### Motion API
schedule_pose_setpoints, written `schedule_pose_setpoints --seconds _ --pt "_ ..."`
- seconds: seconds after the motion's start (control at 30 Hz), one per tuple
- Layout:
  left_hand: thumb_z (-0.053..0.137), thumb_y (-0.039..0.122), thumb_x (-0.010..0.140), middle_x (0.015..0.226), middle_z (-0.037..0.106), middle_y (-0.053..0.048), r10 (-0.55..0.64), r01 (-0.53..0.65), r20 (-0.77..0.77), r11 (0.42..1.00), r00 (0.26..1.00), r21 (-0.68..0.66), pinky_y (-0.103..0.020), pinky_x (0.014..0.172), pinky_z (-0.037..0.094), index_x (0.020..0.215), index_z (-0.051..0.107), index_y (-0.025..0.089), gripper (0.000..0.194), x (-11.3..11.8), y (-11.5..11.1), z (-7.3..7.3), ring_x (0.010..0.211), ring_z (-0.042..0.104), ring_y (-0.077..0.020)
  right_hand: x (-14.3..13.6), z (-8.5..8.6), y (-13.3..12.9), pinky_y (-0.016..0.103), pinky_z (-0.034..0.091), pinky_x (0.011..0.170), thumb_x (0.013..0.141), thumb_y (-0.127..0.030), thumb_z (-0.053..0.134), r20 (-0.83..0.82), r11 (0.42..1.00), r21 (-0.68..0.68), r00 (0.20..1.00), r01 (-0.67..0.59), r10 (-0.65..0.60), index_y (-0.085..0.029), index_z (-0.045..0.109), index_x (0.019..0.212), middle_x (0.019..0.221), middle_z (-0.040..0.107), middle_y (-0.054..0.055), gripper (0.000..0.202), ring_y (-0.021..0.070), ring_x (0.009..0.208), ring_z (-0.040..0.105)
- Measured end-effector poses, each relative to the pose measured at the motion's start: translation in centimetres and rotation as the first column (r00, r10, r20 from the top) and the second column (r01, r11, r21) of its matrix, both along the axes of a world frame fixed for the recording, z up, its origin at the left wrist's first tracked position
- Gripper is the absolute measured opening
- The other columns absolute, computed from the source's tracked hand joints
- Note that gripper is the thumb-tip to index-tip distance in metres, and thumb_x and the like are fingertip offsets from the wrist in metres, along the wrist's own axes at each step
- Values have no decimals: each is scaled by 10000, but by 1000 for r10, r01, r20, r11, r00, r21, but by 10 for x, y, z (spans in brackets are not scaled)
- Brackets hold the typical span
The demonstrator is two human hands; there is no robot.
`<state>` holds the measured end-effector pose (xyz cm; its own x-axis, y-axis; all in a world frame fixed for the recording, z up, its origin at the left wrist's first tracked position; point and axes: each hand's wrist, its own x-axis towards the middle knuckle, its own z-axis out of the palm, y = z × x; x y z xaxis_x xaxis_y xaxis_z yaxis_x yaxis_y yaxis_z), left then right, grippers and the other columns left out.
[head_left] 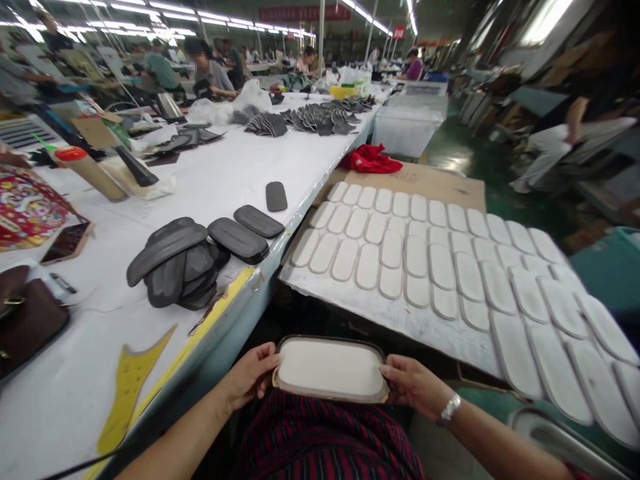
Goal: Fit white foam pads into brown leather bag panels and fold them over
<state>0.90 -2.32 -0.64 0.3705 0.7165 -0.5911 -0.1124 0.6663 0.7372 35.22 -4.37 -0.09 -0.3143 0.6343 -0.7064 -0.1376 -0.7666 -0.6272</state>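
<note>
Between my two hands, over my lap, is an oblong padded panel [330,368] with rounded corners, its white face up and a dark rim around it. My left hand [254,375] pinches its left end between thumb and fingers. At the right end, my right hand [411,380] grips it the same way, with a silver watch on that wrist. Many similar white oblong pieces [367,265] lie in overlapping rows on the board [320,283] to my right. On the white table to my left sits a pile of dark grey oblong pieces [175,260], with a short stack [239,239] beside it.
A yellow template [133,380] lies near the edge of the white table [210,180]. Also there are a phone [67,241], a brown bag [30,320] and a tan cylinder with a red top [90,173]. Red cloth [374,160] rests behind the board. Other people work farther back.
</note>
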Motion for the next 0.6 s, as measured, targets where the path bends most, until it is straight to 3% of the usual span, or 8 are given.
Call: schedule_pose_setpoints --seconds 0.13,0.23,0.27,0.33,0.4,0.43,0.5,0.6 --pt "569 488 737 472 459 97 -150 167 -264 985 953 43 -146 300 309 710 309 213 379 -4 11 19 320 372 -52 -5 3 0 253 428 465 647 -527 644 256 979 180 966 -92 44 -203 354 622 486 493 -69 436 101 438 507" --pt "572 499 720 549 476 79 -161 353 -594 909 789 223 -203 397 399 756 389 198 354 -5 20 34 420 441 -80 -4 6 -1 255 372 436 723 -524 558 489 912 324 870 -249 64 -214 344 616 470 477 -58 392 123 432 510" --pt "589 495 707 600 505 62 -105 422 -692 853 714 306 -233 469 441 814 436 188 359 -2 22 39 495 491 -102 -3 7 0 265 374 451 742 -513 542 560 879 374 827 -295 39 -214 358 626 484 481 -51 370 126 447 510" --pt "607 480 702 801 584 -3 63 549 -794 689 605 473 -313 702 483 1021 478 172 461 10 27 49 754 569 -162 -2 9 5 298 422 536 750 -489 550 646 797 495 760 -347 -70 -204 432 698 593 543 -18 312 142 547 540" --pt "587 457 732 1085 571 -78 167 653 -802 497 574 571 -377 922 398 1209 414 171 583 33 32 56 1031 517 -203 -4 12 13 341 470 687 726 -448 596 624 726 596 767 -344 -150 -191 508 898 872 614 49 321 180 767 585" --pt "577 433 746 1187 533 -98 153 701 -805 417 573 579 -384 978 351 1256 385 168 606 47 34 58 1116 472 -208 -6 14 18 364 473 768 714 -421 612 589 707 618 798 -345 -125 -187 509 1015 1022 601 78 395 200 885 581" --pt "576 355 747 1255 509 -112 20 793 -841 321 541 518 -361 1002 334 1307 349 146 640 75 42 61 1156 458 -204 -10 18 29 408 436 898 715 -374 608 536 671 617 844 -410 22 -177 506 1139 1180 555 106 478 226 1042 542" --pt "576 243 706 1209 568 -97 -186 882 -871 227 455 412 -299 947 393 1275 426 132 599 103 53 63 1082 534 -192 -13 25 37 430 374 987 762 -342 547 596 552 601 784 -579 174 -166 571 1135 1180 579 105 413 237 1097 522"
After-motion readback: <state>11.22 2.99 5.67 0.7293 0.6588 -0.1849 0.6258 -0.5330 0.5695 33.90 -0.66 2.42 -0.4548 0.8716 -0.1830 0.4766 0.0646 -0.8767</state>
